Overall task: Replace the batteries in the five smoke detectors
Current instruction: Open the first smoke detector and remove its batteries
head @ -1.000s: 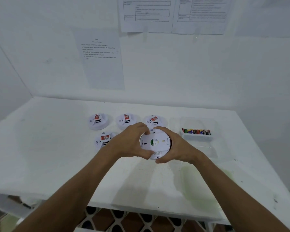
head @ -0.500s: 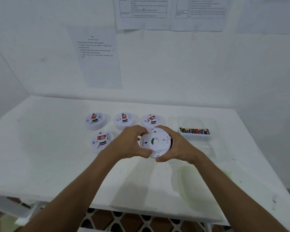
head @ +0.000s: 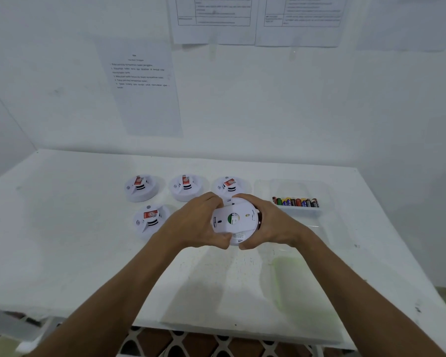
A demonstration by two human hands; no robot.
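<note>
Both hands grip one white smoke detector [head: 234, 220] above the white tabletop [head: 62, 253], its back side with a green mark facing up. The left hand [head: 197, 222] and right hand [head: 269, 224] have fingers closed around its rim. Four more detectors [head: 150, 220] lie behind, near a clear tray [head: 298, 211] of batteries [head: 295, 202].
</note>
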